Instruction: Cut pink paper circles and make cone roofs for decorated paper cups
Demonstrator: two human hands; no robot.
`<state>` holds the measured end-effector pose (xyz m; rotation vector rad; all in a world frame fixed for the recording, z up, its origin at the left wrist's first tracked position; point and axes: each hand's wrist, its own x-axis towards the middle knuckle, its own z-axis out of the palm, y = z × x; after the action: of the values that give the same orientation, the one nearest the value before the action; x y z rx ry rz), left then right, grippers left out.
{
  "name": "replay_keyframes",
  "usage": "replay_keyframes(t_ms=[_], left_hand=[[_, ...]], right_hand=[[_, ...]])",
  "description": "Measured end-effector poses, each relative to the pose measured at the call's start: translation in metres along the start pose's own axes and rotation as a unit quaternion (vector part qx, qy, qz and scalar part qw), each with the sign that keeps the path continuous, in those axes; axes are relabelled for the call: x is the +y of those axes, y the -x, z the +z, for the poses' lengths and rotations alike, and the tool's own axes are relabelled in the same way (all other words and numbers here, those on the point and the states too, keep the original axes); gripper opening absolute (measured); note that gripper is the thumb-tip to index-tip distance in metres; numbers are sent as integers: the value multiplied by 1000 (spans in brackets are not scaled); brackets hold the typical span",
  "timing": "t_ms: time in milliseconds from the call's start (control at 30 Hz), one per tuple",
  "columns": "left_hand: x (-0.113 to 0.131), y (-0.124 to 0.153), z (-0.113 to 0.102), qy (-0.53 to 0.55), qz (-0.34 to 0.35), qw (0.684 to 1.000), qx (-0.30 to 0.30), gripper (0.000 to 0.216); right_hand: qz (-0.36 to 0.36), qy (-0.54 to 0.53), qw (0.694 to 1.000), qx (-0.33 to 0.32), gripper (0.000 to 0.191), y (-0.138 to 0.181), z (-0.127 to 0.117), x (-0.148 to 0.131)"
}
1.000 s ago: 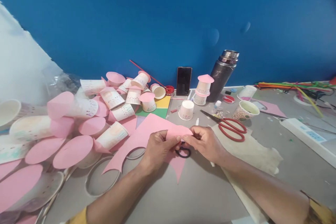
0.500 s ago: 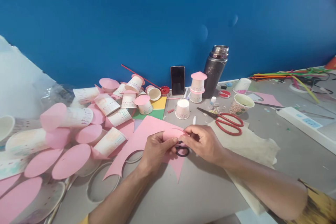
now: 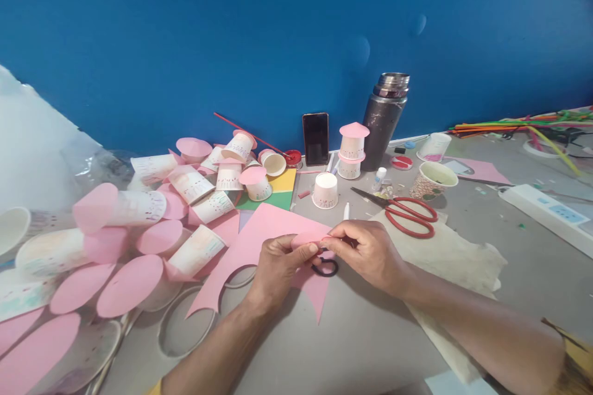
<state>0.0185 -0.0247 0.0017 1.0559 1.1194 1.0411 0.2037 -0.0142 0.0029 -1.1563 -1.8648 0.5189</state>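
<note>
Between both hands is a small curved piece of pink paper (image 3: 306,238). My left hand (image 3: 283,262) pinches its near side, thumb on top. My right hand (image 3: 370,253) pinches its right edge, the fingertips meeting the left thumb. A black loop (image 3: 325,268), like a small scissors handle, shows just under the fingers; which hand bears it is hidden. Below the hands lies a larger pink sheet (image 3: 252,237) with round cut-outs. Past them an upside-down paper cup (image 3: 325,190) with drawn marks stands on the table, near a white pen (image 3: 346,211).
Many paper cups with pink cones (image 3: 134,284) crowd the left. Red-handled scissors (image 3: 412,216) lie on a pale cloth-like sheet (image 3: 445,253) at right. Behind are a phone (image 3: 315,139), a stacked cup tower (image 3: 352,148) and a steel flask (image 3: 384,123). A power strip (image 3: 551,213) lies far right.
The pink piece has tipped flatter, and its upper edge shows less. Both hands keep their pinch close together. The whole view has shifted slightly.
</note>
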Motion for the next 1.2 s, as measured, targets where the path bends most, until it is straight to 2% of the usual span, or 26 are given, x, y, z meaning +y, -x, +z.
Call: replay_keyframes(t_ms=[167, 467, 733, 967, 1200], left_hand=[[0, 1, 1, -3, 8, 1000, -8, 24], [0, 2, 4, 92, -31, 994, -43, 26], [3, 3, 4, 68, -36, 997, -30, 31], [7, 4, 5, 7, -10, 1000, 19, 26], [3, 3, 4, 26, -9, 999, 22, 29]], right_hand=[[18, 1, 1000, -2, 29, 1, 0, 0], [60, -18, 998, -7, 26, 0, 0, -4], [151, -69, 980, -112, 35, -8, -5, -3], [89, 14, 991, -101, 36, -3, 0, 1], [104, 17, 989, -102, 34, -2, 0, 2]])
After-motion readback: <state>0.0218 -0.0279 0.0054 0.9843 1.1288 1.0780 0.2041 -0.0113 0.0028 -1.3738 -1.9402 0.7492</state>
